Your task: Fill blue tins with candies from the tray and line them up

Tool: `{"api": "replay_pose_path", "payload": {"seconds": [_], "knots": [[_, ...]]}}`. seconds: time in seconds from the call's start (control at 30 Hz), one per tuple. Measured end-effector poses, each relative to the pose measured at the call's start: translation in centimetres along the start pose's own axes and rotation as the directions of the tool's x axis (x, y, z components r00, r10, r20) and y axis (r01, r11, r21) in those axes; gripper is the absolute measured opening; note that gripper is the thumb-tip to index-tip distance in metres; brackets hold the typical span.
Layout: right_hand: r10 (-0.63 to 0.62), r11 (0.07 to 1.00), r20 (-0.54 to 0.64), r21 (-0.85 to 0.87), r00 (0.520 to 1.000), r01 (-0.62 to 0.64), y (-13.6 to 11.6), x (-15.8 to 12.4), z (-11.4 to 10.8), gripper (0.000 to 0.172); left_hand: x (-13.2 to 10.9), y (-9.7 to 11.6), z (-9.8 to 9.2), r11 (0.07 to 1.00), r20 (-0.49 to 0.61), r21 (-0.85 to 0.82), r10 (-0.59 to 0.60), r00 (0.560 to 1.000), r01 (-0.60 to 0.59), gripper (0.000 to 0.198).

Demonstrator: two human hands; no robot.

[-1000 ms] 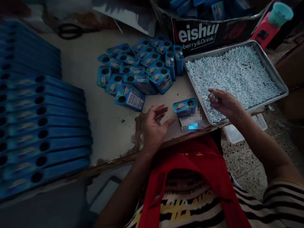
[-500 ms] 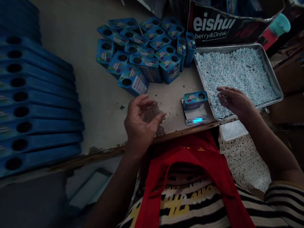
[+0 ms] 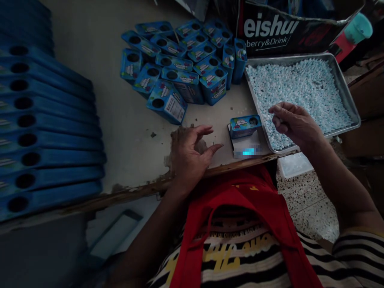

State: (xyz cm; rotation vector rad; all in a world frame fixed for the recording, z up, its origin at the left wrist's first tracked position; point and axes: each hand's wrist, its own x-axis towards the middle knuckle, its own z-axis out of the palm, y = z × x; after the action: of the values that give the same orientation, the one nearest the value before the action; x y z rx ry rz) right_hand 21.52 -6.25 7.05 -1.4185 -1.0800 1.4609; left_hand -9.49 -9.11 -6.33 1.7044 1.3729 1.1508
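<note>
My left hand [image 3: 192, 156] hovers over the table's worn front edge, thumb and fingers apart, holding nothing. To its right a blue candy box [image 3: 244, 126] lies on a small scale [image 3: 245, 144] with a lit display. The round hole in the box top shows pale contents. My right hand [image 3: 295, 122] is over the near left part of a metal tray [image 3: 354, 108] full of small white and light-blue candies [image 3: 300, 86]. Its thumb and fingers are pinched together around a few candies, mostly hidden by the fingers.
Several blue candy boxes [image 3: 180, 60] with round holes stand clustered behind my left hand. Stacked blue boxes [image 3: 54, 140] fill the left side. A black carton [image 3: 270, 30] is behind the tray, with a turquoise cup [image 3: 358, 29] beside it. Below the table sits a white container [image 3: 295, 165].
My left hand has moved right, nearer the scale, with its fingers still apart. My right hand has shifted slightly left and up above the tray, fingers still pinched. The box stays on the scale.
</note>
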Motion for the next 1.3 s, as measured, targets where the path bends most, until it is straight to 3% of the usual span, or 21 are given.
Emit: {"api": "replay_pose_path", "payload": {"seconds": [0.27, 0.5, 0.63, 0.73, 0.83, 0.9, 0.97, 1.03, 1.13, 1.2, 1.3], "knots": [[-0.018, 0.997, 0.044, -0.074, 0.999, 0.021, -0.7, 0.4, 1.8, 0.038, 0.5, 0.0, 0.4, 0.996, 0.029, -0.084, -0.023, 0.999, 0.026, 0.044], [-0.085, 0.977, 0.078, -0.189, 0.993, 0.099, 0.1, 1.3, 2.5, 0.042, 0.6, 0.6, 0.4, 0.995, 0.060, -0.089, -0.037, 0.997, 0.043, 0.041], [-0.060, 0.985, 0.043, -0.161, 0.997, 0.066, 0.4, 1.7, 2.5, 0.044, 1.9, 2.1, 0.6, 0.997, 0.057, -0.046, 0.071, 0.996, -0.069, 0.046], [-0.038, 0.997, 0.001, -0.061, 0.999, 0.038, 0.4, 2.3, 1.9, 0.042, 3.7, 3.6, 2.2, 0.976, 0.064, 0.065, 0.204, 0.977, -0.208, 0.055], [-0.002, 0.994, -0.077, 0.109, 0.997, 0.010, 0.6, 3.3, 0.8, 0.040, 5.6, 5.4, 4.7, 0.917, 0.208, 0.173, 0.322, 0.924, -0.359, 0.063], [0.029, 0.984, -0.085, 0.175, 0.996, -0.013, 0.7, 4.5, 0.3, 0.039, 6.4, 6.6, 6.0, 0.879, 0.363, 0.222, 0.326, 0.873, -0.421, 0.056], [0.012, 0.987, -0.046, 0.160, 0.999, -0.004, 0.6, 6.0, 0.3, 0.040, 6.5, 7.7, 5.9, 0.856, 0.451, 0.266, 0.296, 0.842, -0.444, 0.045], [-0.078, 0.995, 0.006, 0.069, 0.997, 0.078, 0.4, 7.8, 1.0, 0.037, 6.2, 8.5, 4.1, 0.849, 0.427, 0.298, 0.290, 0.856, -0.436, 0.040], [-0.299, 0.923, 0.070, -0.231, 0.952, 0.307, 0.1, 10.8, 2.9, 0.032, 6.5, 8.7, -2.0, 0.861, 0.225, 0.353, 0.302, 0.927, -0.366, 0.044], [-0.396, 0.724, 0.118, -0.570, 0.911, 0.389, -0.2, 12.6, 4.2, 0.027, 8.2, 8.2, -7.7, 0.863, 0.056, 0.403, 0.310, 0.949, -0.305, 0.050], [-0.345, 0.228, 0.198, -0.930, 0.918, 0.287, -0.7, 14.2, 5.5, 0.036, 13.4, 6.7, -16.5, 0.843, -0.121, 0.495, 0.310, 0.943, -0.213, 0.060]]}}
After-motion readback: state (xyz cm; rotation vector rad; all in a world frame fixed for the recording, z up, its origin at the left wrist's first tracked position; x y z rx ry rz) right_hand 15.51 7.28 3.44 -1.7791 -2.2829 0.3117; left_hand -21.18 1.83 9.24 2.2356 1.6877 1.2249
